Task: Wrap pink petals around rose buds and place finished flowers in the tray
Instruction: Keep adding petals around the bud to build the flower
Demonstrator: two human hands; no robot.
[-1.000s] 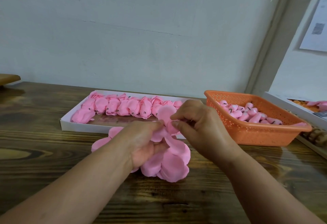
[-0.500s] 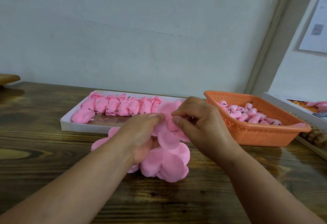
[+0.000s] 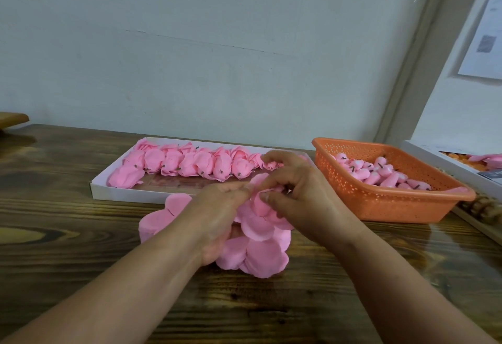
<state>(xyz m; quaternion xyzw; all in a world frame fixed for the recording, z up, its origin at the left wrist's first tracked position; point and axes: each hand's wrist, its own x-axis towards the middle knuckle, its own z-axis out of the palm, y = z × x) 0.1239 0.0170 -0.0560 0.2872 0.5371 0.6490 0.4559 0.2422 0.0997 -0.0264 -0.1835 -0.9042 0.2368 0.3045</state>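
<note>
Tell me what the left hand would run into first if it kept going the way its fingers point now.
The left hand points forward and right, straight at the petal pinched between both hands, with the right hand fingers just behind it. Beyond them probably lies the white tray rim, though depth is unclear.

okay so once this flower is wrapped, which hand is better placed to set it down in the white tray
Probably the right hand: it pinches the flower being wrapped and sits just before the white tray. The left hand holds the petal stack.
</note>
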